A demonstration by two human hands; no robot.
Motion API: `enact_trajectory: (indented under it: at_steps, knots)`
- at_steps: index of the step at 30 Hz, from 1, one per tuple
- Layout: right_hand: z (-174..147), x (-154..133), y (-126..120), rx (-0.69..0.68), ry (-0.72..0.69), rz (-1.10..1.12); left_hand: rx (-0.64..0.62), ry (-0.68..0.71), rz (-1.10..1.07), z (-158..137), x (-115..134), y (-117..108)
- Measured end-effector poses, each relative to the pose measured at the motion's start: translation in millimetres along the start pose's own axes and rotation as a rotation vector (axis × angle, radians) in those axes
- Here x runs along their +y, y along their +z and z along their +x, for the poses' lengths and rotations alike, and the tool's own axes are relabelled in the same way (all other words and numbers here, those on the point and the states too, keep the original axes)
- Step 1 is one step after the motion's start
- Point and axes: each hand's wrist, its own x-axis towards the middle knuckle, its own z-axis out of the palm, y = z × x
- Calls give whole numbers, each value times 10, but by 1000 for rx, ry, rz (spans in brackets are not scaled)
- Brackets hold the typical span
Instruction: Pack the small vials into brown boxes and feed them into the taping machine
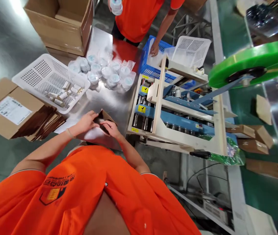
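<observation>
Between my hands, low over the steel table (pixel 85 107), is a small brown cardboard box (pixel 108 118) with its inside showing dark. My left hand (pixel 88 122) grips its left side, fingers curled at the edge. On the near right side, my right hand (pixel 111 128) holds the same box, fingers bent over its rim. A white perforated basket (pixel 26 77) beyond my left hand contains several small whitish cylinders (pixel 64 94). Past the box, several clear-bagged round packs (pixel 114 78) with pale blue and white tops lie in a cluster.
Flat folded cartons (pixel 37 122) are stacked at left, with a large open carton (pixel 62 36) behind. A taping machine (pixel 178 114) with a green tape roll (pixel 251 63) stands right, beside a conveyor (pixel 251 192) carrying boxes. Opposite, a co-worker (pixel 139 19) reaches into a blue crate (pixel 145 62).
</observation>
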Motion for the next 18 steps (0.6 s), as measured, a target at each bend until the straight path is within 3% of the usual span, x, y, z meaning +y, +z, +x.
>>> enact_trajectory:
  at_steps: [4, 6, 8, 11, 13, 15, 18]
  knots:
    - [10, -80, -54, -54, -14, -111, -181, 203, 83, 94, 62, 110]
    - [75, -175, -155, -67, -39, -244, -262, 180, 158, 271, 133, 108]
    - [161, -264, -261, 23, -59, -403, -305, 108, 221, 425, 215, 90]
    - [228, -293, -278, 162, 19, -623, -129, -34, 245, 486, 298, 109]
    - [176, -225, -145, 120, 114, -738, 46, -194, 183, 435, 289, 168]
    - [66, -122, 40, 74, 173, -828, 137, -361, 80, 376, 234, 249]
    - [-60, 13, 180, 129, 189, -850, 231, -436, -90, 337, 129, 365]
